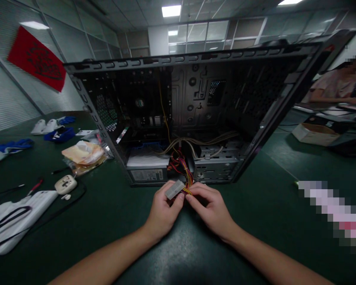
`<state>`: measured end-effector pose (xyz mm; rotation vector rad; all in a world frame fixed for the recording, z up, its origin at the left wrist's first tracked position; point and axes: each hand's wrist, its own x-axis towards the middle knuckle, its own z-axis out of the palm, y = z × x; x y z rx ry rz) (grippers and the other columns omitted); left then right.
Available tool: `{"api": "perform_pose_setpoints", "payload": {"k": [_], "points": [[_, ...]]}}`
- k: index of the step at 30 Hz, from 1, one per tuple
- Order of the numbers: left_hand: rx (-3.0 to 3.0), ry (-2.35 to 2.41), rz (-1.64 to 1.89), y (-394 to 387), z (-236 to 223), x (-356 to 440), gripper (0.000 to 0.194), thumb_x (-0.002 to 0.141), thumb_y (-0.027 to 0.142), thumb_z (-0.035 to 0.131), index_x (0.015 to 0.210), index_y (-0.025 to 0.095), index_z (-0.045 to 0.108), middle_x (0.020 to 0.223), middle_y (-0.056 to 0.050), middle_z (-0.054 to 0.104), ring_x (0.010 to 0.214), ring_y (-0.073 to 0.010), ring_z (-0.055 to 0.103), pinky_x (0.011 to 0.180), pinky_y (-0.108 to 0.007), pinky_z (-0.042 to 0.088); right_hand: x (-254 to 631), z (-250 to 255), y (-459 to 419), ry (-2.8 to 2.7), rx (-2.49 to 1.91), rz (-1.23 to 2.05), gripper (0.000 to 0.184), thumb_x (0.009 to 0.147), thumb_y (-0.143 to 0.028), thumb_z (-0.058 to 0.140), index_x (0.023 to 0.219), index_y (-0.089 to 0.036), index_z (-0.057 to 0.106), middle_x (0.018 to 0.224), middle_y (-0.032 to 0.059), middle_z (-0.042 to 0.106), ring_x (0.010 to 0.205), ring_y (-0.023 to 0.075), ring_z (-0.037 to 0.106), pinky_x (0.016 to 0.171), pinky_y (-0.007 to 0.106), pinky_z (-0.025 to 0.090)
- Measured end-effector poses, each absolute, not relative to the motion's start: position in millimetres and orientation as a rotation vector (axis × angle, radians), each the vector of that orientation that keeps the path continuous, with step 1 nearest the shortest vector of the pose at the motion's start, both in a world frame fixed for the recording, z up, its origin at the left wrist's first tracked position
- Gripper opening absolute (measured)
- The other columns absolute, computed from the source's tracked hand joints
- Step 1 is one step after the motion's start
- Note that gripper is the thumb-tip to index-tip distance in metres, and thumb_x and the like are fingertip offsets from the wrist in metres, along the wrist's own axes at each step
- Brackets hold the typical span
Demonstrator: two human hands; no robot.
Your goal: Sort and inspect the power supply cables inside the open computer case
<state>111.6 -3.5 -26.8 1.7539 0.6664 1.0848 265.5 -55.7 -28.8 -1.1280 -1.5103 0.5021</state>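
Observation:
Directly before me stands an open computer case (192, 85), its inside facing me. My left hand (164, 209) is closed around a pale multi-pin power connector (175, 190) just outside the case's lower edge. Beside it, my right hand (210, 206) pinches the bundle of yellow, red and dark power cables (188, 174) that runs from the connector back into the case. To the left inside sits the power supply (148, 168), a label on its front. A metal drive cage (216, 170) is at the lower right, and grey cables (201, 140) cross above it.
On the green table (130, 245), a white device (23, 221) with a black cord lies left, near a small cream-coloured gadget (65, 184). Plastic bags (84, 154) and blue gloves (59, 133) sit farther back. An open cardboard box (316, 133) and another person (335, 85) are right.

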Motion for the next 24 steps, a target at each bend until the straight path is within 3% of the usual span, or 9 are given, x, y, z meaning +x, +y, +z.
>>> {"api": "perform_pose_setpoints", "payload": {"k": [8, 17, 24], "points": [[1.680, 0.649, 1.095, -6.6, -28.2, 111.7, 0.009, 0.088, 0.024, 0.061, 0.088, 0.016, 0.065, 0.084, -0.003, 0.059, 0.079, -0.0156, 0.056, 0.073, -0.024, 0.048, 268.6, -26.3, -55.4, -1.558, -1.107, 0.420, 0.013, 0.091, -0.024, 0.058, 0.083, -0.018, 0.068, 0.078, 0.0061, 0.066, 0.072, 0.0179, 0.063, 0.065, 0.028, 0.053], [1.705, 0.626, 1.146, -3.1, -25.2, 112.0, 0.008, 0.086, 0.015, 0.058, 0.081, 0.016, 0.065, 0.080, -0.001, 0.057, 0.075, -0.0141, 0.055, 0.069, -0.022, 0.045, 270.4, -27.0, -50.7, -1.624, -1.049, 0.499, 0.013, 0.090, -0.019, 0.061, 0.082, -0.016, 0.071, 0.079, 0.0058, 0.066, 0.073, 0.0161, 0.062, 0.070, 0.028, 0.051], [1.637, 0.574, 1.083, -6.4, -21.1, 110.6, 0.012, 0.084, 0.020, 0.062, 0.074, 0.014, 0.067, 0.079, -0.003, 0.057, 0.073, -0.0149, 0.054, 0.065, -0.022, 0.045, 271.5, -26.5, -52.9, -1.624, -0.981, 0.544, 0.014, 0.091, -0.018, 0.062, 0.081, -0.017, 0.072, 0.077, 0.0041, 0.066, 0.074, 0.0146, 0.062, 0.068, 0.025, 0.048]]}}
